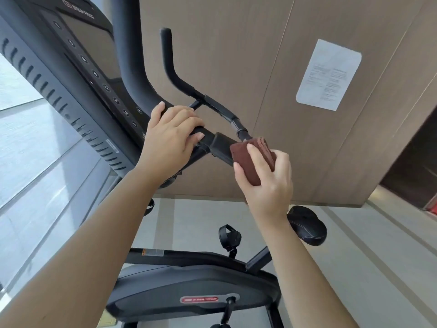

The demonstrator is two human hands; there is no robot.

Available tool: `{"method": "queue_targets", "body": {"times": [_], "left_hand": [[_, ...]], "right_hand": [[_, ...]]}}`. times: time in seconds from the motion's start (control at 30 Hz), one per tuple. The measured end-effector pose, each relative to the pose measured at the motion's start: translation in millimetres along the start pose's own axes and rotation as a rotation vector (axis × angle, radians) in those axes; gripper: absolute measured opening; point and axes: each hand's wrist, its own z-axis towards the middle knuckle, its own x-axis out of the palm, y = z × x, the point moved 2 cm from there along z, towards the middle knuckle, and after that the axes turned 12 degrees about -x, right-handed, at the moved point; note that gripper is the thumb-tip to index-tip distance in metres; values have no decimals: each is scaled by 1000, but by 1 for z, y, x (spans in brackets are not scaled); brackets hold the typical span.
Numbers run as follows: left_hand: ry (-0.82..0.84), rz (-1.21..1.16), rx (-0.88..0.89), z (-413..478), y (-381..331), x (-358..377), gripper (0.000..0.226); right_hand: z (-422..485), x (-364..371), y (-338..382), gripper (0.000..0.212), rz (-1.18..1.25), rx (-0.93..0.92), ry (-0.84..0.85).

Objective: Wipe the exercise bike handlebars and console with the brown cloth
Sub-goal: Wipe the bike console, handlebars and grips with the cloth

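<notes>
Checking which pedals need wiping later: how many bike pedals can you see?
1. A strapped pedal sits below the right hand, above the bike's grey housing. A crank at the bottom edge hints at a second pedal, mostly out of frame.

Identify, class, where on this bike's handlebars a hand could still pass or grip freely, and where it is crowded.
Free: the upright bar end against the wood wall, and the thin bar between that bend and the brown cloth. Crowded: the centre clamp, flanked by the left hand gripping the bar and the right hand pressing the cloth; the console crowds the left.
</notes>
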Motion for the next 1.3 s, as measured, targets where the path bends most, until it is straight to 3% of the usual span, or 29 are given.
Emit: {"method": "queue_targets", "body": {"times": [0.13, 0.2, 0.4, 0.6, 0.7, 0.83, 0.93, 1.0, 1.13, 1.3], "left_hand": [[-1, -8, -30, -1, -4, 1, 19], [4, -8, -52, -1, -4, 0, 19], [-24, -34, -90, -2, -7, 1, 16], [-34, -27, -96, -3, -9, 2, 19], [-17, -23, -125, -5, -12, 1, 27], [20, -11, -187, -6, -22, -2, 40], [34, -60, -188, -12, -35, -4, 43], [31, -83, -168, -18, -47, -1, 44], [47, -59, -116, -26, -71, 14, 45], [6, 22, -147, -35, -88, 29, 44]], "right_hand": [[-9, -5, 0, 33, 143, 338, -145], [1, 1, 14, 33, 193, 413, -222], [23, 23, 42, 29, 56, 414, -253], [1, 12, 3, 30, 136, 244, -206], [-16, 2, -29, 34, 336, 398, -224], [-17, -3, -63, 32, 554, 506, -109], [0, -8, -80, 31, 668, 642, -221], [15, -8, -74, 31, 703, 620, -275], [30, 8, -50, 39, 617, 329, 97], [23, 18, -80, 38, 654, 214, 186]]}}
